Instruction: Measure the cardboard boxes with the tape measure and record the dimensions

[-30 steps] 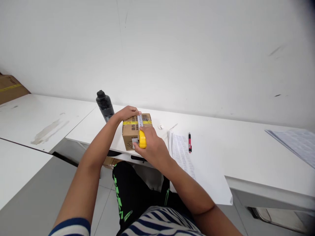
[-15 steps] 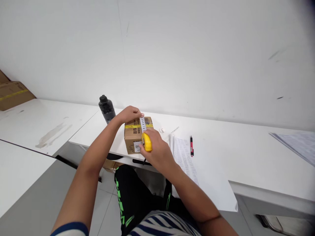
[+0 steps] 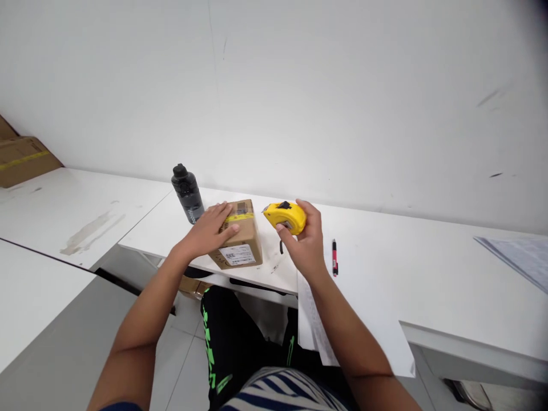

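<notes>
A small cardboard box (image 3: pixel 247 229) with yellow tape and a white label sits on the white table. My left hand (image 3: pixel 209 231) lies over the top of its left side, fingers stretched out. To the right of the box, my right hand (image 3: pixel 309 244) grips a yellow tape measure (image 3: pixel 285 216) above the table. Its blade appears drawn in, with only the tip showing at the housing's left end. A dark strap hangs below the housing.
Behind the box on the left stands a dark bottle (image 3: pixel 188 197). Right of my right hand lies a red and black pen (image 3: pixel 334 258). Paper sheets (image 3: pixel 368 325) reach over the table's front edge. More papers (image 3: pixel 514 260) lie far right; cardboard boxes (image 3: pixel 28 160) stand far left.
The blade that lay across the box top has gone back into the tape measure. My right hand has carried it off to the right. My left hand has come down flat on the box, now turned.
</notes>
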Action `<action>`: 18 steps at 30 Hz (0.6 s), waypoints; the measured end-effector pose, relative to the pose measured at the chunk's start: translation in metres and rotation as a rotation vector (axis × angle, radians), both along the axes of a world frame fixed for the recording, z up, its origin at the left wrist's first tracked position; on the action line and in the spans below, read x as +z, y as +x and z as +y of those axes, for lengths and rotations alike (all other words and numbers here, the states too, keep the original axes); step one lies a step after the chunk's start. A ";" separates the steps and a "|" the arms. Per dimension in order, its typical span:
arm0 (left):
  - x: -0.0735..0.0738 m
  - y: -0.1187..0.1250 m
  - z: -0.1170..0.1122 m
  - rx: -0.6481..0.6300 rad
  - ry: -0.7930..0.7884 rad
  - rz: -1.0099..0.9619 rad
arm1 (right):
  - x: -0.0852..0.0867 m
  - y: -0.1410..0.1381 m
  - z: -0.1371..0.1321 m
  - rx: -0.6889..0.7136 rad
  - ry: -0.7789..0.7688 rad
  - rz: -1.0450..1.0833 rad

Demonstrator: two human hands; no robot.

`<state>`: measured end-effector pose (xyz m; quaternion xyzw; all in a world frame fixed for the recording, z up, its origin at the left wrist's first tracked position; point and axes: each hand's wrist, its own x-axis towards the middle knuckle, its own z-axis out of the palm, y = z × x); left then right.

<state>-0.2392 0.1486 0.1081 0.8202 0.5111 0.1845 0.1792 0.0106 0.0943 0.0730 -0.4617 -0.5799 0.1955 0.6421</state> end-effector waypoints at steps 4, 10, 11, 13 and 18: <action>-0.031 -0.060 -0.009 -0.008 0.012 -0.315 | 0.011 -0.018 0.031 0.287 -0.177 0.167; -0.075 -0.072 -0.029 0.138 -0.131 -0.678 | 0.027 -0.078 0.062 0.434 -0.096 -0.097; -0.078 -0.068 -0.033 0.153 -0.177 -0.721 | 0.027 -0.087 0.064 0.443 -0.067 -0.169; -0.081 -0.057 -0.041 0.173 -0.255 -0.831 | 0.025 -0.100 0.067 0.470 -0.026 -0.316; -0.077 -0.027 -0.059 0.207 -0.450 -1.167 | 0.014 -0.109 0.063 0.500 0.050 -0.561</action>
